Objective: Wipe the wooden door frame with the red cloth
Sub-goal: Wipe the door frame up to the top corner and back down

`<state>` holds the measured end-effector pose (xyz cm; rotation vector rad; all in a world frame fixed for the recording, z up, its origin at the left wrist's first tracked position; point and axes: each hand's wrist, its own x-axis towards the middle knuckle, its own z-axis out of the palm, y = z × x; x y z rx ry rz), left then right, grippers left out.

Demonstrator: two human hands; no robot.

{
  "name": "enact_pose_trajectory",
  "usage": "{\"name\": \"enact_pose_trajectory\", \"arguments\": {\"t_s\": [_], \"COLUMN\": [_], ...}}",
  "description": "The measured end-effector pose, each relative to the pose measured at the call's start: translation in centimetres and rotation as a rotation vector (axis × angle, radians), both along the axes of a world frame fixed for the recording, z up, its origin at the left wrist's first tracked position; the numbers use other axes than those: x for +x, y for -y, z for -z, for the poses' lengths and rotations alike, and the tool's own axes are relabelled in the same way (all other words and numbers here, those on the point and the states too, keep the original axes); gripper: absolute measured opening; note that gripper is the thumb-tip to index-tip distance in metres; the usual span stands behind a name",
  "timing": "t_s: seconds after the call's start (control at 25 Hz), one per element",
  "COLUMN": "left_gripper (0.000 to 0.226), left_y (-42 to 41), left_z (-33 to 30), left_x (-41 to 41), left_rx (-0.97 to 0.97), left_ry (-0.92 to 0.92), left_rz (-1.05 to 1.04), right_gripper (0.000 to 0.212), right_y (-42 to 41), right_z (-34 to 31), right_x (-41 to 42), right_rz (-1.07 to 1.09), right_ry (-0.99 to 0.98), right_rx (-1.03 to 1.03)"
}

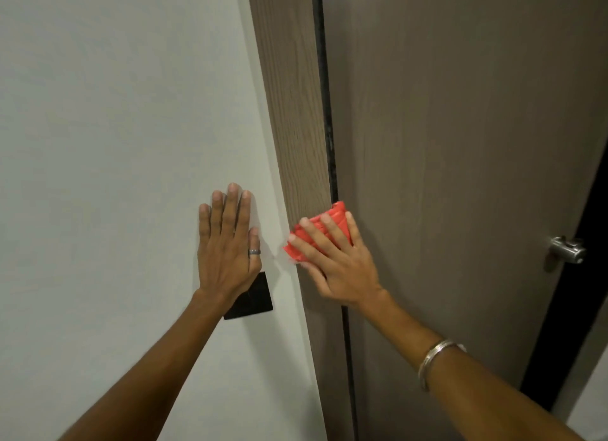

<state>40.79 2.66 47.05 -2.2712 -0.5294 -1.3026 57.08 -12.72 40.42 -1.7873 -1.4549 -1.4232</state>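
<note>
On my feed: two hands. The right hand (335, 263), fingers spread straight, presses one red cloth (317, 225) flat on the frame (292, 111), beside the door (460, 111) (pressed, not clutched). The left hand (227, 243) rests flat on the wall (115, 111), holding nothing and overlapping one black plate (255, 301). One knob (567, 250).

We can read no text, label, brand, number or sign anywhere in this view; every surface we see is plain and unmarked.
</note>
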Motion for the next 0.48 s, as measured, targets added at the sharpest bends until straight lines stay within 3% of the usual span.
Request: {"name": "enact_pose_trajectory", "arguments": {"t_s": [0.08,0.2,0.32,0.48], "left_gripper": [0.071,0.070,0.070,0.068], "left_y": [0.6,1.0,1.1,2.3], "left_z": [-0.6,-0.9,-1.7,-0.1], "left_x": [-0.2,-1.1,-2.8,-4.5], "left_rx": [-0.041,-0.054,-0.057,-0.158], "left_ry": [-0.012,-0.089,-0.189,-0.176], "left_rz": [-0.006,-0.039,-0.064,-0.051], "right_gripper": [0.066,0.077,0.081,0.085], "right_y": [-1.2,-2.4,-2.1,0.5], "right_z": [2.5,6.9,9.0,14.4], "right_x": [-2.0,-3.1,-4.1,-7.7], "right_rz": [0.054,0.069,0.142,0.115], "right_ry": [-0.095,-0.067,-0.269,-0.381], "right_rx": [0.037,0.000,0.098,-0.120]}}
